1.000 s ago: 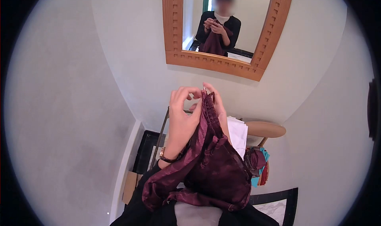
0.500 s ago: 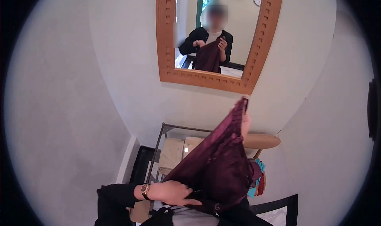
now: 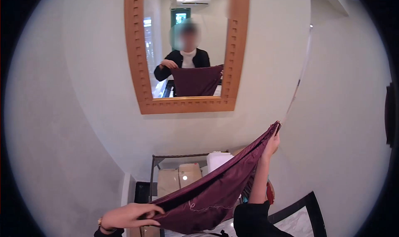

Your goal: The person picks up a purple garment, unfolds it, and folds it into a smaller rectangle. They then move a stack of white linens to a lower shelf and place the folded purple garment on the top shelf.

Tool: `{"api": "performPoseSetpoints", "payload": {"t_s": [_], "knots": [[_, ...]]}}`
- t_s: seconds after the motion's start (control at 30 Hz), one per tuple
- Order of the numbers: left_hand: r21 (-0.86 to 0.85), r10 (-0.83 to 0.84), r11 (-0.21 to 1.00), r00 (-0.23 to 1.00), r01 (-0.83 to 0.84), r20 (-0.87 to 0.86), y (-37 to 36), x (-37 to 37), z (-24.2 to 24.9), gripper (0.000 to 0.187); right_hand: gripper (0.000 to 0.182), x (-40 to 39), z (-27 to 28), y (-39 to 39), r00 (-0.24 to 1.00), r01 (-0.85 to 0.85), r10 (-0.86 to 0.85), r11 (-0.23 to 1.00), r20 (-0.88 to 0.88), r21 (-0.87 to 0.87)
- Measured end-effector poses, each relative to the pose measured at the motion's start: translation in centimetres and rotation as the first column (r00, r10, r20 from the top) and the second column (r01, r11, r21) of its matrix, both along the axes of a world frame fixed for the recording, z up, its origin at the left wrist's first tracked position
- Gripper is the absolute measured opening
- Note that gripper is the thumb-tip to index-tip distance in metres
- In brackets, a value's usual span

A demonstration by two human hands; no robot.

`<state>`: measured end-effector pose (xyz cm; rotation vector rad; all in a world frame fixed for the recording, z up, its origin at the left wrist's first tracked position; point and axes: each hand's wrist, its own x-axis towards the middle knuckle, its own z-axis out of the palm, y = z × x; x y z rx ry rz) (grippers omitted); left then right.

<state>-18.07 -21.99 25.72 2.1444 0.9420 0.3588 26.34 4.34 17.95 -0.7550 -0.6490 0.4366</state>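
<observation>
A dark maroon satin cloth [image 3: 212,195] is stretched slantwise between my two hands, low at the left and high at the right. My left hand [image 3: 131,216], a watch on its wrist, grips the cloth's lower left end; its inner fingers are partly hidden by the fabric. Up at the right, my right hand [image 3: 272,143] pinches the gathered upper corner. A thin pale cord [image 3: 216,206] runs loosely across the cloth's face. In the wall mirror the same cloth shows, spread in front of the reflected person.
The wood-framed mirror [image 3: 187,107] hangs on the wall ahead. Below it a metal rack [image 3: 187,156] holds folded beige items [image 3: 168,181] and a white stack [image 3: 218,160]. Colourful fabric [image 3: 271,191] hangs behind my right arm. A black-edged marble surface [image 3: 297,224] lies at lower right.
My hands have moved apart, the left to the left and down, the right rightward and slightly down. The bunched cloth is now stretched out. My view has shifted, showing more of the mirror.
</observation>
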Motion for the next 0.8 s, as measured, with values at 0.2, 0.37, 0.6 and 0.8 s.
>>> {"api": "performPoseSetpoints", "payload": {"t_s": [0.2, 0.37, 0.6, 0.8], "knots": [[-0.145, -0.012, 0.989, 0.983, -0.015, -0.183, -1.9, 2.3, 1.6, 0.043, 0.035, 1.3, -0.8, -3.8, 1.000, -0.012, 0.012, 0.999, 0.006, -0.030], [0.132, 0.131, 0.985, 0.978, -0.110, -0.163, -3.3, -0.4, 1.8, 0.040, 0.032, 3.8, -1.4, -6.9, 0.996, -0.079, 0.077, 0.996, -0.033, -0.041], [0.585, 0.182, 0.776, 0.972, -0.234, 0.147, -4.7, -4.5, 4.9, 0.037, 0.025, 10.1, 1.1, -12.2, 0.944, -0.307, 0.309, 0.951, 0.116, -0.033], [0.599, 0.303, 0.652, 0.884, -0.464, 0.355, -4.3, -5.9, 5.1, 0.040, 0.029, 10.7, 4.1, -16.8, 0.930, -0.284, 0.277, 0.959, 0.243, -0.008]]}}
